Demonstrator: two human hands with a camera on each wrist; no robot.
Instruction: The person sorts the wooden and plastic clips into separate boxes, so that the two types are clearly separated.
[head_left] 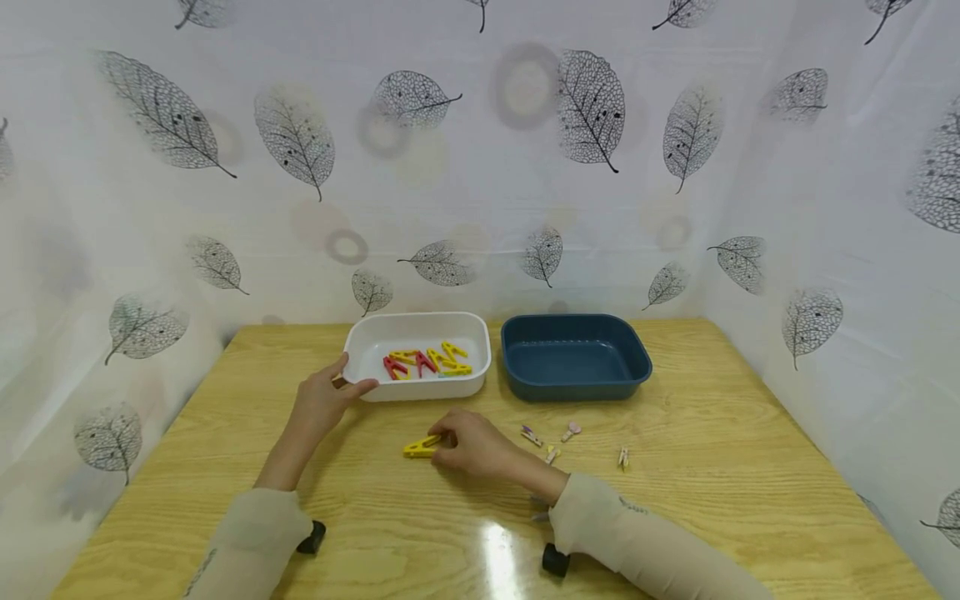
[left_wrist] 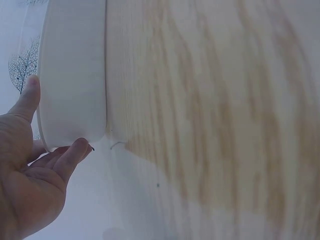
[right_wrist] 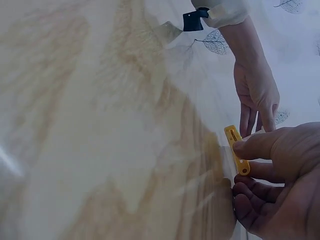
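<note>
My left hand (head_left: 321,404) holds the near left corner of a white plastic basin (head_left: 427,390), thumb at the front rim and fingers around the side. In the left wrist view, thumb and fingers straddle the corner of the basin (left_wrist: 72,95). Inside the basin lie several red and yellow clothespins (head_left: 425,364). In front of it, my right hand (head_left: 480,447) pinches a yellow clothespin (head_left: 417,450) between thumb and fingers, close over the table. The right wrist view shows this clothespin (right_wrist: 242,165) under the thumb, with the other fingers curled below.
A dark blue basin (head_left: 573,390) stands right of the white one. Several small decorated wooden clips, one (head_left: 623,457) farthest right, lie on the wooden table (head_left: 720,500) beyond the right forearm. Grey pieces (head_left: 539,508) show partly behind the right sleeve. Leaf-patterned curtains (head_left: 480,167) surround the table.
</note>
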